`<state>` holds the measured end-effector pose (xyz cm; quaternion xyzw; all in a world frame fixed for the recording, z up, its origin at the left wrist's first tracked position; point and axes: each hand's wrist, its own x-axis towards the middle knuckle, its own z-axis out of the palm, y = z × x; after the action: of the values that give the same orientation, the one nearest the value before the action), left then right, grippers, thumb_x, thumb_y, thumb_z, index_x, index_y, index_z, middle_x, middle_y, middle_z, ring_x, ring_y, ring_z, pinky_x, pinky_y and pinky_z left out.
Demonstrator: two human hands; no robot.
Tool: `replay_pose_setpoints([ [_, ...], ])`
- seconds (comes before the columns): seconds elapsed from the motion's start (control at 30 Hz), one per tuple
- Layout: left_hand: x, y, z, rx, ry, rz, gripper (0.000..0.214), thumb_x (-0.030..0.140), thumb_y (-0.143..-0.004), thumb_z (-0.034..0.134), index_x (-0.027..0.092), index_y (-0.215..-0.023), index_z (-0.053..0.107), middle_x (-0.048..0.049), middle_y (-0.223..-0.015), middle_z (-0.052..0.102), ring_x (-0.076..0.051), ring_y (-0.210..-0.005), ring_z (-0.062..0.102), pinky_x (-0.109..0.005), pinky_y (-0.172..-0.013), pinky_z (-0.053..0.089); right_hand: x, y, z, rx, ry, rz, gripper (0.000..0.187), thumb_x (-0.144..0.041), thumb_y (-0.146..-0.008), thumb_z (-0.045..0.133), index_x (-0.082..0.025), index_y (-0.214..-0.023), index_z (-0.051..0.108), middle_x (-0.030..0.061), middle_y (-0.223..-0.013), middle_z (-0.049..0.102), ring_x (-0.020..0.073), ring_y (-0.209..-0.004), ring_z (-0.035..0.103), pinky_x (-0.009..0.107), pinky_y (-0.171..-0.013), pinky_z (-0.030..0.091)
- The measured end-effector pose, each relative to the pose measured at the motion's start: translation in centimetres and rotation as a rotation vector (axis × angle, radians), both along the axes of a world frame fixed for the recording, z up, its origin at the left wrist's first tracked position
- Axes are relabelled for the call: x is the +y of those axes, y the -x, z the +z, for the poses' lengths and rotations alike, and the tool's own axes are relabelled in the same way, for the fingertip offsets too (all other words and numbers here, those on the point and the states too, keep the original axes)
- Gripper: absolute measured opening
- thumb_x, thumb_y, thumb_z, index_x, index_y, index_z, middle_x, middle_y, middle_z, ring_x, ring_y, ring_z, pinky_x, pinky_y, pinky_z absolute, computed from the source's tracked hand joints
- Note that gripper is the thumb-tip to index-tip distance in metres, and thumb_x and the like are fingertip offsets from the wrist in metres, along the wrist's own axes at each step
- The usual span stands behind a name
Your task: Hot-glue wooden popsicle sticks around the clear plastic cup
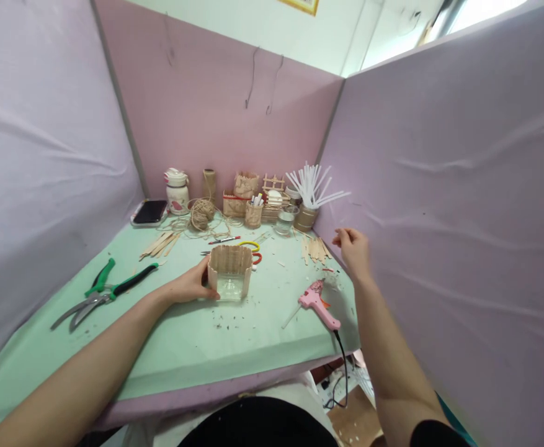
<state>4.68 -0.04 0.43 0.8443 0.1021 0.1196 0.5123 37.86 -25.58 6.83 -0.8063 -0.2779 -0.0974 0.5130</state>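
Observation:
My left hand (192, 283) is wrapped around the left side of a clear square container (229, 287) standing upright on the table. Wooden craft sticks (232, 257) line its back and sides, while the side facing me shows bare. Raised over the table's right edge, my right hand (354, 249) has its fingers pinched together; whatever they may hold is too small to make out. Below it lies a pink hot glue gun (316, 302) with a glue stick poking out of its rear. Loose craft sticks (316, 249) are scattered left of that hand.
Green-handled pruning shears (108, 290) lie open at left. Scissors (255, 256) sit behind the container. Along the back stand a phone (151, 212), bottle (177, 192), twine ball (201, 214), stick-covered boxes (246, 185) and a jar of glue sticks (306, 217). Fabric walls enclose the table.

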Motion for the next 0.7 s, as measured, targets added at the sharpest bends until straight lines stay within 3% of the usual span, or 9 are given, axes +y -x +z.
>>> replay_pose_setpoints([
  [0.1,0.6,0.1,-0.3,-0.025,0.012,-0.035,0.109,0.033,-0.057,0.088,0.022,-0.149,0.031,-0.0134,-0.147,0.048,-0.038,-0.138,0.043,-0.049,-0.113,0.038,-0.1,-3.6,-0.4,0.056,0.231,-0.012,0.033,-0.041,-0.094,0.055,-0.012,-0.093,0.069,0.0063,-0.083,0.072,0.0196,-0.081,0.068,0.035,-0.079,0.053],
  [0.2,0.9,0.3,0.0,-0.042,0.028,-0.023,0.110,0.040,-0.058,0.089,0.024,-0.150,0.032,-0.0138,-0.153,0.042,-0.039,-0.142,0.038,-0.050,-0.115,0.036,0.6,-4.7,-1.6,0.123,0.468,0.040,0.029,-0.038,-0.094,0.061,-0.015,-0.112,0.065,0.0061,-0.109,0.068,0.0186,-0.095,0.067,0.039,-0.084,0.056],
  [0.37,1.7,0.5,0.6,-0.181,0.124,0.096,0.088,0.065,-0.077,0.067,0.026,-0.150,0.035,-0.0144,-0.152,0.044,-0.038,-0.142,0.039,-0.052,-0.115,0.035,3.0,-5.0,-2.9,0.189,0.732,0.092,0.035,-0.037,-0.095,0.061,-0.018,-0.125,0.059,0.0086,-0.126,0.062,0.0214,-0.106,0.064,0.043,-0.090,0.056],
  [0.57,2.4,0.5,-0.1,-0.269,0.140,0.249,0.081,0.066,-0.080,0.064,0.021,-0.143,0.043,-0.0169,-0.142,0.055,-0.034,-0.135,0.049,-0.050,-0.112,0.041,5.5,-4.6,-3.4,0.200,0.872,0.137,0.035,-0.038,-0.095,0.061,-0.016,-0.122,0.061,0.0087,-0.124,0.062,0.0220,-0.105,0.064,0.041,-0.089,0.056],
  [0.7,2.3,0.3,-0.1,-0.295,0.101,0.276,0.076,0.065,-0.079,0.064,0.019,-0.138,0.048,-0.0157,-0.134,0.061,-0.032,-0.130,0.054,-0.049,-0.109,0.044,6.6,-3.7,-3.9,0.069,0.820,0.106,0.034,-0.037,-0.095,0.061,-0.016,-0.121,0.062,0.0100,-0.125,0.062,0.0219,-0.106,0.064,0.040,-0.090,0.055],
])
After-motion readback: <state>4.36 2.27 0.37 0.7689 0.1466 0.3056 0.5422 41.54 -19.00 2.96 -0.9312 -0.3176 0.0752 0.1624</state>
